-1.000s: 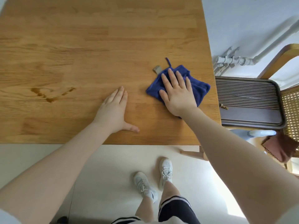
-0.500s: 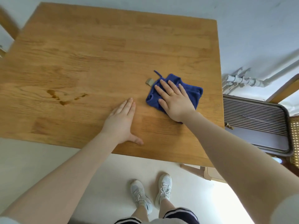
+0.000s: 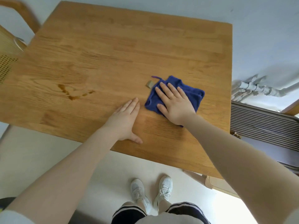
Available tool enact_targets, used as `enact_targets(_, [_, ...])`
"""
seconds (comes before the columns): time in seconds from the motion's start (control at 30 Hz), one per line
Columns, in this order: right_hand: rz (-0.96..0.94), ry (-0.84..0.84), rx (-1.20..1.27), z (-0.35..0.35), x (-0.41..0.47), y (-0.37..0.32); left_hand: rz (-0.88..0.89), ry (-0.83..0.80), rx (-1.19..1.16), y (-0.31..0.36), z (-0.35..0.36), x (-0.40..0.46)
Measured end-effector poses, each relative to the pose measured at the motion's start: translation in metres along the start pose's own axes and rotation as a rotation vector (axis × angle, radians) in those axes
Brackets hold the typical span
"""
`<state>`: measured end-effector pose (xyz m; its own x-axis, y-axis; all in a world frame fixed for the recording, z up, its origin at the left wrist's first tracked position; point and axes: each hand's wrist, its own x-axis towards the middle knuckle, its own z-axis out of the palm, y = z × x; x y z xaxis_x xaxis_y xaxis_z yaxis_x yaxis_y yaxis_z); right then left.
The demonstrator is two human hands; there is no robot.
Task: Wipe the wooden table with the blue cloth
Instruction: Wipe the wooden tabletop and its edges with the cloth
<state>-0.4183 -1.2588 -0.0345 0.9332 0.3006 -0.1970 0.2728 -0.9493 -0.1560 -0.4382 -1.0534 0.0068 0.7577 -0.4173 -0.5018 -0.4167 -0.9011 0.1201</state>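
Observation:
A folded blue cloth (image 3: 192, 94) lies on the right half of the wooden table (image 3: 113, 50), with a grey label and a thin loop at its far left corner. My right hand (image 3: 174, 102) presses flat on the cloth, fingers spread, covering its near left part. My left hand (image 3: 124, 120) rests palm down on the bare wood just left of the cloth, fingers together and thumb out, holding nothing. A brown wet stain (image 3: 72, 92) marks the wood well to the left of both hands.
A wooden chair with a woven back (image 3: 9, 50) stands at the table's far left corner. A ribbed grey radiator (image 3: 262, 125) and white pipes (image 3: 252, 89) sit to the right of the table. My feet in white shoes (image 3: 152, 193) stand by the near edge.
The view has swung left and back, so the table's far edge and the left chair show. My right hand and the cloth have slid slightly left, closer to my left hand, which stays planted.

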Motion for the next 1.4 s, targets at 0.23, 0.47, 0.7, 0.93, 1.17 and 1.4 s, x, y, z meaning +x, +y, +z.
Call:
enact_targets(0.23, [-0.117, 0.007, -0.049, 0.014, -0.039, -0.036, 0.007, -0.029, -0.106, -0.001, -0.007, -0.002])
enact_targets(0.47, [-0.259, -0.028, -0.051, 0.01, -0.029, -0.038, 0.055, -0.044, -0.118, -0.018, -0.019, 0.001])
enact_targets(0.7, [0.211, 0.055, 0.054, 0.008, 0.034, -0.096, 0.04, 0.2, -0.126, -0.071, -0.021, -0.012])
enact_targets(0.93, [-0.029, 0.011, -0.022, 0.034, -0.018, -0.15, 0.125, 0.116, -0.003, -0.127, -0.029, -0.014])
enact_targets(1.17, [0.326, 0.118, 0.057, 0.011, 0.069, -0.122, 0.101, 0.11, 0.019, -0.168, -0.031, -0.003])
enact_targets(1.4, [0.216, 0.1, 0.031, 0.027, 0.042, -0.183, 0.032, 0.086, 0.115, -0.193, -0.034, 0.001])
